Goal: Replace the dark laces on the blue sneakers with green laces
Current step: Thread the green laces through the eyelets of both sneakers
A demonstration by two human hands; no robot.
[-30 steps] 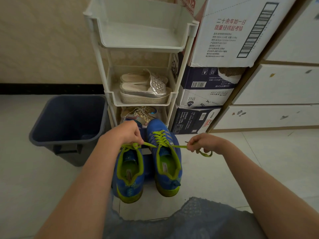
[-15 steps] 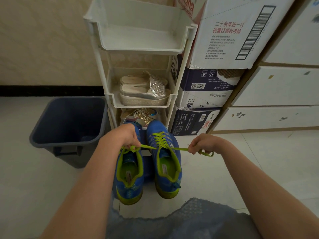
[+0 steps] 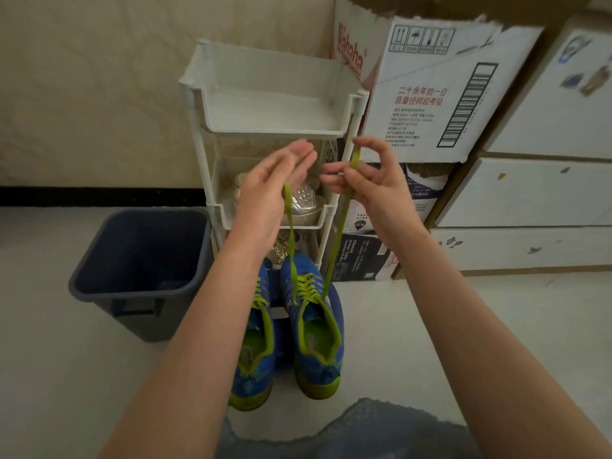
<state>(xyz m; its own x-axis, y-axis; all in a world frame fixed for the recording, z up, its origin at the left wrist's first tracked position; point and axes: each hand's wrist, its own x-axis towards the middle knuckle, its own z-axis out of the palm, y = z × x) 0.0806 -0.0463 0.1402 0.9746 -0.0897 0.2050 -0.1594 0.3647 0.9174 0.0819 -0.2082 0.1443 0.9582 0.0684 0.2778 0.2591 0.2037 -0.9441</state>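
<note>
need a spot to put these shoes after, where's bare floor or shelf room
Free: floor right of the sneakers up to the boxes, floor left of the bin, the rack's top shelf. Crowded: middle shelf holds silver shoes; green laces stretch up above the sneakers.

I tally two blue sneakers (image 3: 318,369), two green lace ends (image 3: 338,233), my left hand (image 3: 265,193) and right hand (image 3: 369,185), one bin (image 3: 139,294), one three-tier rack (image 3: 275,127).

The sneakers (image 3: 318,359) stood side by side on the floor (image 3: 66,376), in front of the rack (image 3: 271,104). A bin (image 3: 142,318) sat left of the rack, stacked boxes (image 3: 430,94) right of it. Sandals (image 3: 304,207) lay on its middle shelf. The left hand (image 3: 271,187) and right hand (image 3: 371,180) hung above the sneakers, each holding an end of the lace (image 3: 337,233).
</note>
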